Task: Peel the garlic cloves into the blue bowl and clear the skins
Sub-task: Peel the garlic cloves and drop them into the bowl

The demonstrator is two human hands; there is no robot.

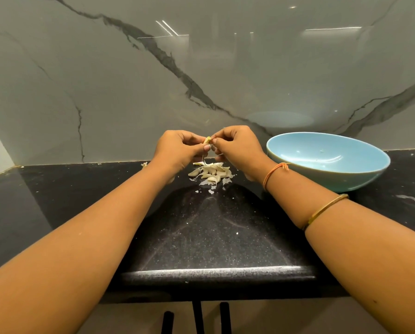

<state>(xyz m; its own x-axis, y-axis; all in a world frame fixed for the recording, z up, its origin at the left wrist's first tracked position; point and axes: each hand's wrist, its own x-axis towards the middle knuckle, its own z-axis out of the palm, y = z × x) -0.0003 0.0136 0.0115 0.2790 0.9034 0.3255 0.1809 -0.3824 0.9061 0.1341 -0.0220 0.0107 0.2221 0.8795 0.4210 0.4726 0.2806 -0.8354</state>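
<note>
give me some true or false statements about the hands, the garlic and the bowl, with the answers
1. The left hand and the right hand both pinch one garlic clove above the pile of cloves and skins. True.
2. The blue bowl is heaped with peeled cloves. False: no cloves show inside it.
3. The pile lies on the black counter, to the left of the bowl. True.
4. A gold bangle sits on the left forearm. False: the bangle is on the right forearm, behind an orange thread at the wrist.
</note>
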